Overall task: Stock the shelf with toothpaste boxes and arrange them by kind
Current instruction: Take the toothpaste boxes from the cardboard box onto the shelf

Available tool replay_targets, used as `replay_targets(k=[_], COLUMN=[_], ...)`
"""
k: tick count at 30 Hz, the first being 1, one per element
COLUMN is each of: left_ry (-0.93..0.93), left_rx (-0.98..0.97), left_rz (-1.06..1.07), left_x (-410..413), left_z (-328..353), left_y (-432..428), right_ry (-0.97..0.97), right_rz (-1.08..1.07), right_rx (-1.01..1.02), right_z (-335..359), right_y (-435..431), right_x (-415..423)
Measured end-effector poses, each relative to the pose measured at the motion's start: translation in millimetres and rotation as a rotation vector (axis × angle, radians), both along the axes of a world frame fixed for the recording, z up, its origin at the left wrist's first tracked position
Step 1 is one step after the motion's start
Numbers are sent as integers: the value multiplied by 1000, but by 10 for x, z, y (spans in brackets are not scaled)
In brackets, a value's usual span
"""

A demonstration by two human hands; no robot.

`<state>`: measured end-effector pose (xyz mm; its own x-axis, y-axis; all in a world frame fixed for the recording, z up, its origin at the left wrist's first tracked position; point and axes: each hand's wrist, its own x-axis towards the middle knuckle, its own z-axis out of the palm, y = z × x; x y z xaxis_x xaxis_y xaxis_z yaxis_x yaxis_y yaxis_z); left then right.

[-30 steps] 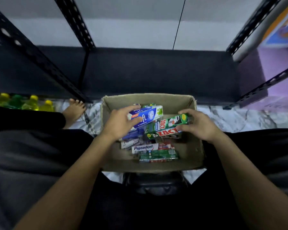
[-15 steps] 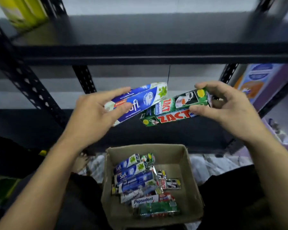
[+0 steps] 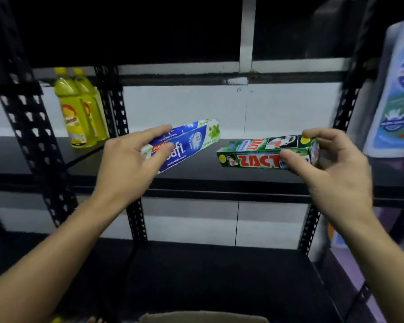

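Over black shelf [image 3: 219,178]: L hand [image 3: 126,169] grips blue "Safi" box [image 3: 184,145]; R hand [image 3: 336,173] grips green "ZACT" box [image 3: 261,155].

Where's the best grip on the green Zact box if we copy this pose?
Probably at its right end, coming from the right and slightly below. The green Zact box is long and narrow, lying roughly level, so the right hand pinches across the short section: fingers on top, thumb on the front face. That leaves the left end free to lead onto the black shelf.
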<state>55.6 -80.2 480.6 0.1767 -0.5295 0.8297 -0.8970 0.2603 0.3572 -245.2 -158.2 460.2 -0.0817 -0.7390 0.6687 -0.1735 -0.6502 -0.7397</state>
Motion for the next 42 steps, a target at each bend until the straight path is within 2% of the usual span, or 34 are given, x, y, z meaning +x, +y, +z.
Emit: replay_targets(k=[2,6,10,14,17,19,24,31,38,42], left_ry=[-39,-100,-96,-61,-78,-96,-75,-84,-109,-102], left_rx=[9,173,323,464,604,625,514,441,369,357], left_rz=[64,155,178,114,2,0,19,45,127,195], left_x=[104,295,405,531,630,695,870,983,1072,1048], left_z=[-20,-223,-436,-391,-314,-286,-393,-444,-517,-523], left_y=[-311,-861,-1198,-1512,-1737,-1898,-2254,-2603,-2713,-2706], right_ry=[66,247,562,734,741,754,777,740,620,666], right_rz=[-126,-289,-369,-405,-395,-412,-444,-415,-458,-489], right_rx=[-20,108,267,327,361,395,350,413,406,391], right_z=[-39,-179,-191,-183,-149,-127,-146,-144,-241,-259], right_y=[-196,-653,-1032,-1427,-1726,-1912,-2339,-2815,-2951,-2943], right_x=[61,153,211,277,347,399,498,507,466,480])
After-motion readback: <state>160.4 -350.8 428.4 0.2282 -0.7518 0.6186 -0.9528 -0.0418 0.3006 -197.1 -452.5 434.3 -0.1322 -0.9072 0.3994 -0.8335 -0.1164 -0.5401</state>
